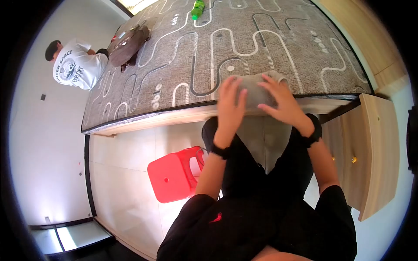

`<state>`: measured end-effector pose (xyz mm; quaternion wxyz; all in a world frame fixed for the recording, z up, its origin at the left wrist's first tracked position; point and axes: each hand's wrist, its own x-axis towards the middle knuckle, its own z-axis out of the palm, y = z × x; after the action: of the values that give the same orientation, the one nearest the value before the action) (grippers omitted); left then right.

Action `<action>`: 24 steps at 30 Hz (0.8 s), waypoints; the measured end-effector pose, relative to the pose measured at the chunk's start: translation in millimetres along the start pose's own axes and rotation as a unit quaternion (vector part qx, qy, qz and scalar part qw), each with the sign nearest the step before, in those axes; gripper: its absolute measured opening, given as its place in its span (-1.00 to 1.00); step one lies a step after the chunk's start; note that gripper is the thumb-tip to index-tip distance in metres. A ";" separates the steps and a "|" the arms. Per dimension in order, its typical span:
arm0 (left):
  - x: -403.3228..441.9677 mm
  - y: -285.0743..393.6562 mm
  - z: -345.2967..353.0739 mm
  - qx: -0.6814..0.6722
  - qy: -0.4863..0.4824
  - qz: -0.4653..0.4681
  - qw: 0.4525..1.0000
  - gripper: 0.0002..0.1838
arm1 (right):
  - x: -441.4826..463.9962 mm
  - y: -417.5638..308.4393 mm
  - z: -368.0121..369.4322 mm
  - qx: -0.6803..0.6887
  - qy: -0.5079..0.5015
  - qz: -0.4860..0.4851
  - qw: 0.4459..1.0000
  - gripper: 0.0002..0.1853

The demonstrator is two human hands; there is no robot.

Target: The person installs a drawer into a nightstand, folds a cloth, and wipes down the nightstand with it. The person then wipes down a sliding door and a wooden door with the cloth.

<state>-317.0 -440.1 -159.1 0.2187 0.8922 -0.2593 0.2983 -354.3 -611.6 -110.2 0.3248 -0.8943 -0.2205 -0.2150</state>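
A soft grey bundle that looks like folded cloth [252, 90] lies at the near edge of the patterned mattress [174, 65]. My left hand [231, 102] is over its left side, thumb apart from the fingers, slightly smeared by motion. On the bundle's right side is my right hand [282, 99], its fingers spread and bent a little toward the cloth. Both hands look open; whether the fingertips press on the cloth I cannot tell. Black bands circle both wrists.
A green bottle [197, 9] lies at the far side of the mattress. At the left, a brown backpack [129, 47] rests beside a person in a white shirt [78, 65]. A red stool [172, 176] stands on the floor, left of my legs. Wooden drawers [363, 152] are at the right.
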 end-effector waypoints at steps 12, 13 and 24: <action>-16.1 -17.0 31.0 0.088 0.067 0.054 0.992 -0.60 | -33.7 41.6 80.3 -0.390 0.128 -0.017 0.912 -0.54; -12.6 -17.1 31.4 0.075 0.079 0.072 0.991 -0.61 | -32.5 44.5 78.3 -0.398 0.157 -0.032 0.903 -0.57; -22.8 -20.0 48.8 0.078 0.160 0.066 0.982 -0.64 | -50.3 67.3 104.0 -0.451 0.219 -0.070 0.862 -0.69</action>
<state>-300.4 -443.7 -214.0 0.1666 0.8283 -0.2551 0.4703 -334.1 -600.6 -241.9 -0.0901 -0.8552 -0.0846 -0.5033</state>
